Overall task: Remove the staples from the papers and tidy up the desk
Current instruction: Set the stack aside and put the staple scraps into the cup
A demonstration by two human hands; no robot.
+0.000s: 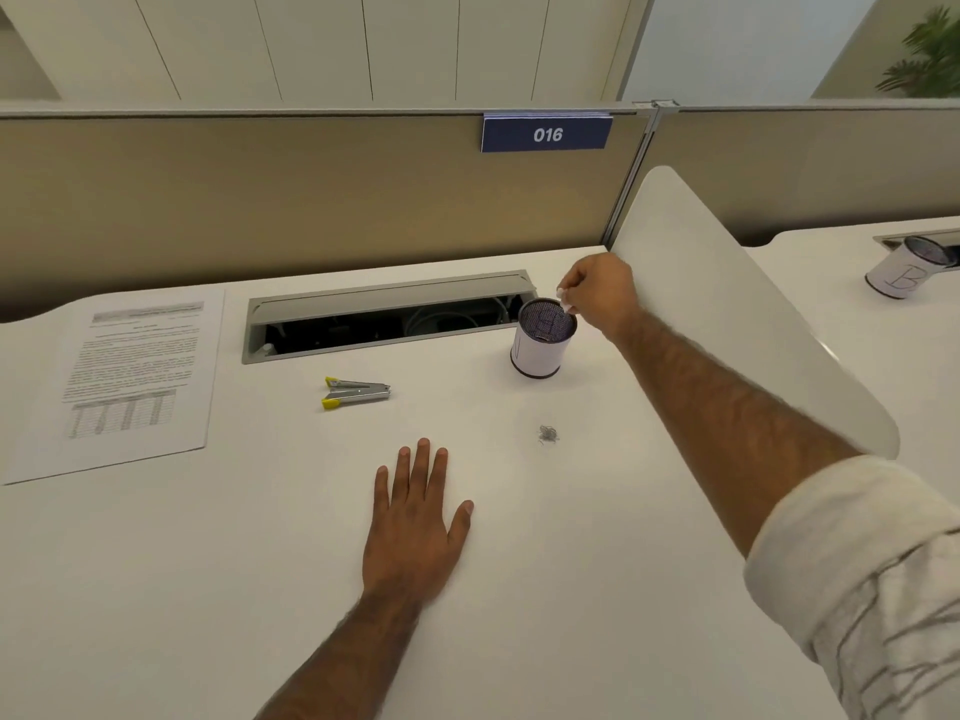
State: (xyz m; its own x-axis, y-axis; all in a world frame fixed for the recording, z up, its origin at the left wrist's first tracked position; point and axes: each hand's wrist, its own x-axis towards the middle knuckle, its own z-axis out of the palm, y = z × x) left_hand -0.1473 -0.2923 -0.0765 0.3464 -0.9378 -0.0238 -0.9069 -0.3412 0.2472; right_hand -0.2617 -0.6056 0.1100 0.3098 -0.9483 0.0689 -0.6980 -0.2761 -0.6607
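Nearest you, low in the middle of the frame, your left hand lies flat on the white surface, palm down, fingers spread open and pointing away from you, holding nothing. Just beyond it to the right sits a small heap of loose staples, apart from both hands. To the left of centre the staple remover lies on its side, long axis running left to right, its yellow-tipped handles toward the left and splayed apart. At the left edge the papers lie flat, long side running away from you, printed side up. Farther back, right of centre, a mesh cup stands upright. Your right hand hovers over its rim, fingertips pinched together around something small; what it is cannot be told.
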